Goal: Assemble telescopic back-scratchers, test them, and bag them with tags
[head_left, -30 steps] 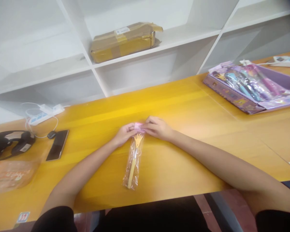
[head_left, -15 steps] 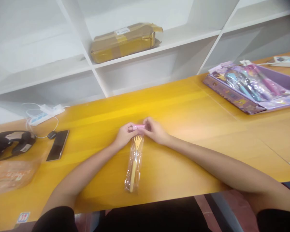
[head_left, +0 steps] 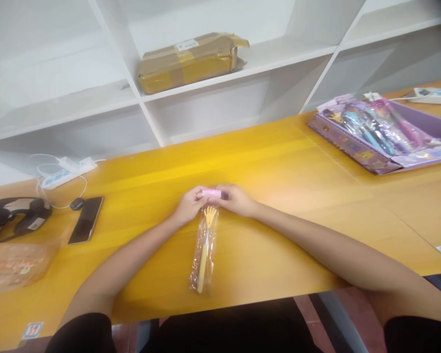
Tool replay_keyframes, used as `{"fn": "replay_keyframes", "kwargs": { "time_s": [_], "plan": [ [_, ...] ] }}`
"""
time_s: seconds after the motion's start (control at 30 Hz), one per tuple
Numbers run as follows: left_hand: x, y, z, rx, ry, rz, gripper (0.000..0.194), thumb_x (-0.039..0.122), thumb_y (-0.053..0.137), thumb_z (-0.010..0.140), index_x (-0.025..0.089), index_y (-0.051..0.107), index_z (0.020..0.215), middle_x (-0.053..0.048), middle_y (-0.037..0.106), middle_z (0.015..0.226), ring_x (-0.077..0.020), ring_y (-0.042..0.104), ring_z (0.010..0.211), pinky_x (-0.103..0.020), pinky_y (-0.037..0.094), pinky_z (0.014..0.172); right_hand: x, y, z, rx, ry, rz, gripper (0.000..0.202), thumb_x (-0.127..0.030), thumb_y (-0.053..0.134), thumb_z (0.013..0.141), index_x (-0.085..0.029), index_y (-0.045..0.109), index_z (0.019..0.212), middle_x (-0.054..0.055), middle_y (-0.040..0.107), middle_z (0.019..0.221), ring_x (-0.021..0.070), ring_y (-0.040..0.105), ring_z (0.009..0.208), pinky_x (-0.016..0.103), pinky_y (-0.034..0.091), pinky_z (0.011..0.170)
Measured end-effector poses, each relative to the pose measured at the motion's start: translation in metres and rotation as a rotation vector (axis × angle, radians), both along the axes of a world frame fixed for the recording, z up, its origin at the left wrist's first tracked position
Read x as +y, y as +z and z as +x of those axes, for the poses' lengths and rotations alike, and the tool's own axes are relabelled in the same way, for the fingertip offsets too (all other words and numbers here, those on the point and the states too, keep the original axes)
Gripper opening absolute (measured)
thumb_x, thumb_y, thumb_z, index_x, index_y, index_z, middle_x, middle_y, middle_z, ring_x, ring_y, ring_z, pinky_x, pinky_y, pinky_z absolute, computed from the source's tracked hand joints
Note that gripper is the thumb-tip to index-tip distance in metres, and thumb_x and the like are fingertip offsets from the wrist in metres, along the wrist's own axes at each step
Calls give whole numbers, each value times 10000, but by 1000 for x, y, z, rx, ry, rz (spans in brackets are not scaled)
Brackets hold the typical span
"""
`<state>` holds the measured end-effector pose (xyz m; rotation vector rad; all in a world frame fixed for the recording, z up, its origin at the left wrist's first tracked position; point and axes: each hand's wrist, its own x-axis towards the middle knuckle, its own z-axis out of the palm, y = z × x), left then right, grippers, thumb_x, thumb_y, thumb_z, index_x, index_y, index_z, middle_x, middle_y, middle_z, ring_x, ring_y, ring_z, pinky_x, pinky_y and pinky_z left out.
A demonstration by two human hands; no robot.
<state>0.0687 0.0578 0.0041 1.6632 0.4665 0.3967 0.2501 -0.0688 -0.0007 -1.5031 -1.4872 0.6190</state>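
Between my two hands is a small pink strip, its printed face toward me. My left hand (head_left: 189, 205) pinches the left end of the pink strip (head_left: 211, 194), and my right hand (head_left: 235, 199) grips its right end, where a darker part shows beside the fingers. Just below them on the table lies a clear plastic sleeve holding a yellow hand-shaped stick (head_left: 202, 262), its little fingers pointing up toward the strip.
A purple tray (head_left: 353, 143) of wrapped items stands at the back right. At left are a phone (head_left: 85, 220), a power strip (head_left: 69, 172), a black device (head_left: 31, 215) and an orange-printed bag (head_left: 14, 267). A taped box (head_left: 187, 63) sits on the shelf.
The pink strip has turned so that more of its face shows. My right hand's fingers have lowered and closed over its right end. The view has shifted slightly.
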Motion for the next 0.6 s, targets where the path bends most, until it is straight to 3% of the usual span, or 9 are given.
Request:
{"fn": "replay_keyframes", "kwargs": {
  "time_s": [0.37,0.6],
  "plan": [
    [2,-3,1,3,-33,24,442,532,752,940,170,692,1187,-86,800,1013,-247,757,943,-348,571,901,0,8,6,187,153,-101,416,-589,741,931,-174,724,942,38,725,796,189,639,740,285,494,672],
    [8,0,2,14,-68,0,491,539,794,909,156,697,1201,-95,804,1048,-241,766,943,-333,582,879,1,8,16,311,278,-137,321,-486,741,936,-170,694,969,16,707,776,154,634,702,263,499,664]
  ]
}}
